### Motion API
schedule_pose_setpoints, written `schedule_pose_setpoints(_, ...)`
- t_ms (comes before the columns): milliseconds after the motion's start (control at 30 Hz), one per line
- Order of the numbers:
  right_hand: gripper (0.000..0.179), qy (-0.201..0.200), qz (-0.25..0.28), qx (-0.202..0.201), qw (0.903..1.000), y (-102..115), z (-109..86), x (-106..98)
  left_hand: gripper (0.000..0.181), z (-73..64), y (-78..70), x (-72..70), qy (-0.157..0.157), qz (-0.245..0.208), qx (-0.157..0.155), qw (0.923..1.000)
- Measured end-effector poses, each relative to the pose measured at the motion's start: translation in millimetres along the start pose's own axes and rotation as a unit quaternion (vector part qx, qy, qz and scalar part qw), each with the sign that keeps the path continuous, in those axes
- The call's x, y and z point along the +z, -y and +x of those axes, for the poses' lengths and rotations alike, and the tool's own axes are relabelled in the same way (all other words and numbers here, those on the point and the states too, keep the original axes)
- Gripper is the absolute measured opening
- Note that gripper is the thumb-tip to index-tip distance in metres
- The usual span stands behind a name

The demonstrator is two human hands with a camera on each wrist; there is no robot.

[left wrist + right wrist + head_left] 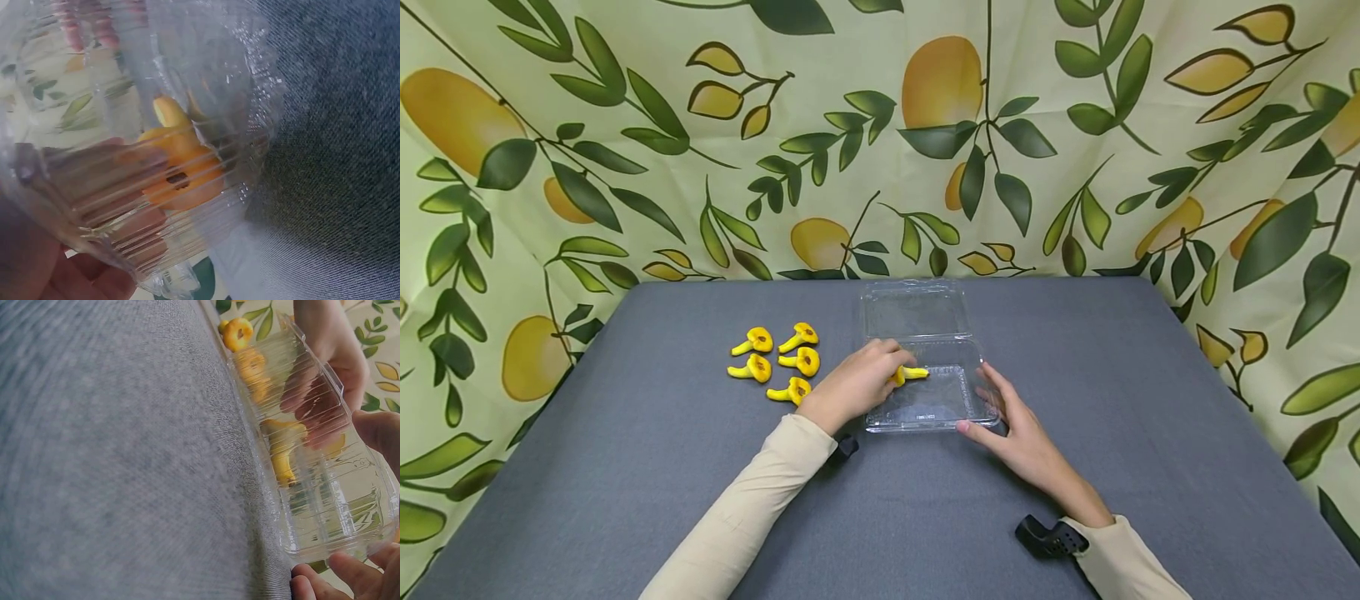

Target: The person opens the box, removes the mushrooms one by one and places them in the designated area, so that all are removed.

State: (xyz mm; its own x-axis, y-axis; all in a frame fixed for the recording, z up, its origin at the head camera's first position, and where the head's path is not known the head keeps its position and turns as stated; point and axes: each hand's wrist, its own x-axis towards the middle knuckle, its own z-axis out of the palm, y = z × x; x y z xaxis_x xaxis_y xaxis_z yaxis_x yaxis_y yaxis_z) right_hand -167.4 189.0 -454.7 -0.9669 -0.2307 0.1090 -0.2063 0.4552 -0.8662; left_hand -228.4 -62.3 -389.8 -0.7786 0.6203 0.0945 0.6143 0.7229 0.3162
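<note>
A clear plastic clamshell container (925, 426) lies on the table with its lid (916, 312) folded back. My left hand (871, 373) reaches over its left side and pinches a yellow chanterelle mushroom (914, 373) inside it. Through the ribbed wall in the left wrist view, fingers meet the cap of that chanterelle (184, 172), while the stem points away. My right hand (1028, 437) holds the container's right side, thumb at the front corner and fingers along the side wall. In the right wrist view the chanterelle (284, 453) hangs low, near the container's bottom.
Several more yellow chanterelles (758, 367) lie in a loose group left of the container; the nearest one is partly behind the left forearm. A grey cloth covers the table (1097, 375). Behind it hangs a leaf-and-fruit patterned curtain (850, 167).
</note>
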Motion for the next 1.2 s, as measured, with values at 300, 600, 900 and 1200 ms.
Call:
schedule_pose_setpoints(300, 0.093, -0.002, 0.001, 0.0, 1.0, 0.1, -0.2, 0.2, 0.028, 4.6, 0.0, 1.1, 0.0, 0.078, 0.018, 0.9968)
schedule_pose_setpoints(600, 0.094, -0.002, -0.003, 0.002, 1.0, 0.6, -0.2, 0.2, 0.015, 4.6, 1.6, 0.2, 0.027, 0.015, 0.024, 0.9992)
schedule_pose_setpoints(900, 0.094, 0.003, -0.004, 0.011, 0.9999, 0.0, 0.7, 1.0, 0.019, 0.8, -3.3, -1.7, 0.068, -0.065, -0.002, 0.9956)
schedule_pose_setpoints(1200, 0.093, 0.003, -0.003, 0.004, 1.0, -0.2, 0.3, 0.2, 0.036, -3.2, -5.7, -4.5, 0.1, -0.053, 0.001, 0.9935)
